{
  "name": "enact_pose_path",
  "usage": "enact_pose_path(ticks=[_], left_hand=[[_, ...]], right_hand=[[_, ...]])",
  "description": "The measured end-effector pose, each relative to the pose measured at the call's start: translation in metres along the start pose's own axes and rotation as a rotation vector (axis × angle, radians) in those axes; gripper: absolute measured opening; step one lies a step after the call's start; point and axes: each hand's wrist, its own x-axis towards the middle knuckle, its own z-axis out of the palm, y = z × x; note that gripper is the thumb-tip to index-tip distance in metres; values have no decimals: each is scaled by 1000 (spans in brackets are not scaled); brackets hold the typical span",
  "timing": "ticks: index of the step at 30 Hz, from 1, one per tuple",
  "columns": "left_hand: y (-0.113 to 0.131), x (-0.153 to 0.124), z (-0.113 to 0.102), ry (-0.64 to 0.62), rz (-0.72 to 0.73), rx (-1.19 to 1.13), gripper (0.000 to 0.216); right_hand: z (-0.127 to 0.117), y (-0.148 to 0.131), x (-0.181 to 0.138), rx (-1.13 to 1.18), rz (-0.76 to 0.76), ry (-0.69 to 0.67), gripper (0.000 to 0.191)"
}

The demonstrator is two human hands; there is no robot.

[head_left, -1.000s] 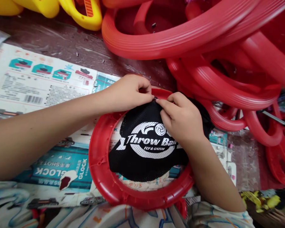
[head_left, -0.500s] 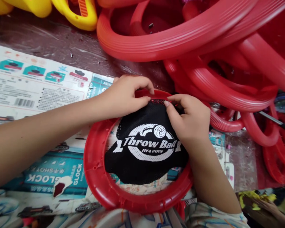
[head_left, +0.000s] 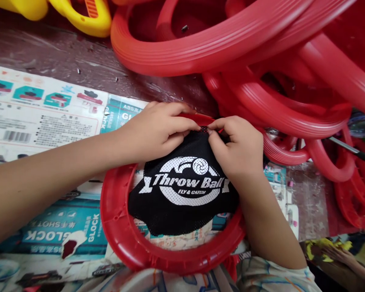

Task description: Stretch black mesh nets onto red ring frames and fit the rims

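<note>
Head view: right hand (head_left: 239,148) partly hides black mesh (head_left: 185,184), apparently pinched

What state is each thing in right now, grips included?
Printed cardboard, laid flat, torn in one spot
Red ring, lying over the cardboard
Black mesh, print up, lower edge loose within the ring
Left grip, fingertips at the mesh's top edge; whether pinching, cannot tell
Right grip, pinching that edge
Red hoops, piled up
Yellow plastic piece, partly out of frame
</note>
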Motion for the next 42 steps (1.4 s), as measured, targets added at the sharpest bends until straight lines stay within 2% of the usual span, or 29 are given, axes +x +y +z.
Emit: enact_pose_path(ticks=[3, 10, 15, 22, 26, 30, 34, 36, 39, 42], left_hand=[[0, -1, 0, -23, -5, 33, 44], [7, -4, 6, 15, -23, 73, 46], [10, -3, 6, -9, -23, 179, 47], [4, -1, 4, -69, 5, 240, 48], [3, -1, 6, -43, -7, 218, 45], [6, -2, 2, -5, -27, 113, 46], [8, 2, -12, -6, -114, -4, 62], [8, 8, -21, -39, -119, 15, 61], [10, 23, -32, -152, -124, 83, 52], [10, 41, -33, -196, -150, 37, 46]], right_hand=[[-1, 1, 0, -12, -6, -11, 18], [-1, 1, 0, 7, -31, 10, 17], [0, 1, 0, -8, 29, 15, 11], [-1, -2, 0, -99, 26, 19, 20], [-3, -1, 0, -139, 65, -15, 20], [-10, 1, -1, 38, 136, -26, 22], [-15, 3, 0, 290, 210, -20, 24], [-14, 3, 3, 373, 221, -43, 23], [-11, 2, 9, 457, 222, -87, 22], [-8, 4, 13, 557, 259, -121, 24]])
